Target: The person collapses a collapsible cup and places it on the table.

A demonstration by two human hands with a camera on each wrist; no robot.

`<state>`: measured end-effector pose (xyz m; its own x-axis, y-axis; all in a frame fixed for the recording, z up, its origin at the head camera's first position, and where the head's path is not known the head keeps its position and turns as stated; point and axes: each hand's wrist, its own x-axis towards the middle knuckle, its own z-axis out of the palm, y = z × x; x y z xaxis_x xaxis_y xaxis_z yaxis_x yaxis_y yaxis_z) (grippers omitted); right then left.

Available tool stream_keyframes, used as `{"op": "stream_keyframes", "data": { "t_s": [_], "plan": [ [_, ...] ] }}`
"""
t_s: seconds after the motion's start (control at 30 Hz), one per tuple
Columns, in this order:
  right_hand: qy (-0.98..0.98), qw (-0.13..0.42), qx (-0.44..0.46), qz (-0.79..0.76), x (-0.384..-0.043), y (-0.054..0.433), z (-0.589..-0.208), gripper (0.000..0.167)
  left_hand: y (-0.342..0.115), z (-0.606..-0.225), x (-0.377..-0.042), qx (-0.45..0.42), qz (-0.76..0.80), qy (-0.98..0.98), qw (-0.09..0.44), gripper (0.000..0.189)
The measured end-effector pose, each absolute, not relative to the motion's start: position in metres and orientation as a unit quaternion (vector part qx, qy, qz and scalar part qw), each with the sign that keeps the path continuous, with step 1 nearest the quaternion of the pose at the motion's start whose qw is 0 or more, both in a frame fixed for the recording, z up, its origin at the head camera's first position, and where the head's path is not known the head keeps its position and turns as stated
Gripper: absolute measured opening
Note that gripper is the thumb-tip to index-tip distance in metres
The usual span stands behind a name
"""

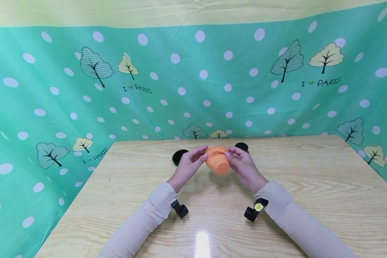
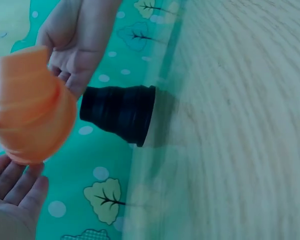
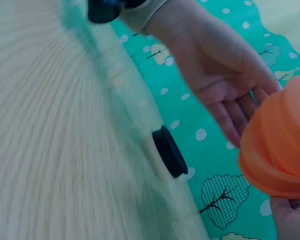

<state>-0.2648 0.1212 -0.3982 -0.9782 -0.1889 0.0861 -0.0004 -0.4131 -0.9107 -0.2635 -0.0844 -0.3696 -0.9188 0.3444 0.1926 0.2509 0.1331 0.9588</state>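
Note:
An orange collapsible cup (image 1: 221,166) is held up over the table between both hands, its narrow base tipped toward me and down. The left hand (image 1: 187,166) grips the wide rim on the left side, thumb in front. From the other side the right hand (image 1: 246,168) pinches the same rim. The stepped wall of the cup looks uneven, partly folded in on one side, as the left wrist view shows. Behind the right hand a black collapsible cup (image 2: 121,112) stands extended, wide end on the table. A flat black round piece (image 3: 170,152) lies behind the left hand.
The wooden table (image 1: 316,186) reaches back to a green dotted curtain (image 1: 167,82). Both wrists carry black cameras; one camera (image 1: 180,209) is on the left and another (image 1: 253,211) on the right. A bright light reflection shows near the table's front.

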Motion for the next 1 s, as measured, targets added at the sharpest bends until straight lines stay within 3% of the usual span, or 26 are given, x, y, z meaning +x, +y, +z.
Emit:
{"op": "stream_keyframes", "data": {
  "t_s": [0.13,0.3,0.67,1.0],
  "plan": [
    [0.495,0.061,-0.066,-0.864,-0.265,0.121,-0.396,0.013,-0.083,-0.381,-0.271,0.198,0.642,0.739,0.052,0.045],
    [0.489,0.071,-0.065,-0.867,-0.265,0.119,-0.396,0.011,-0.081,-0.394,-0.278,0.192,0.662,0.724,0.029,0.043],
    [0.495,0.072,-0.061,-0.864,-0.262,0.116,-0.396,0.011,-0.076,-0.397,-0.279,0.192,0.658,0.728,-0.013,0.036],
    [0.486,0.091,-0.074,-0.866,-0.263,0.118,-0.400,0.020,-0.077,-0.396,-0.278,0.184,0.635,0.750,-0.018,0.035]
  ]
}}
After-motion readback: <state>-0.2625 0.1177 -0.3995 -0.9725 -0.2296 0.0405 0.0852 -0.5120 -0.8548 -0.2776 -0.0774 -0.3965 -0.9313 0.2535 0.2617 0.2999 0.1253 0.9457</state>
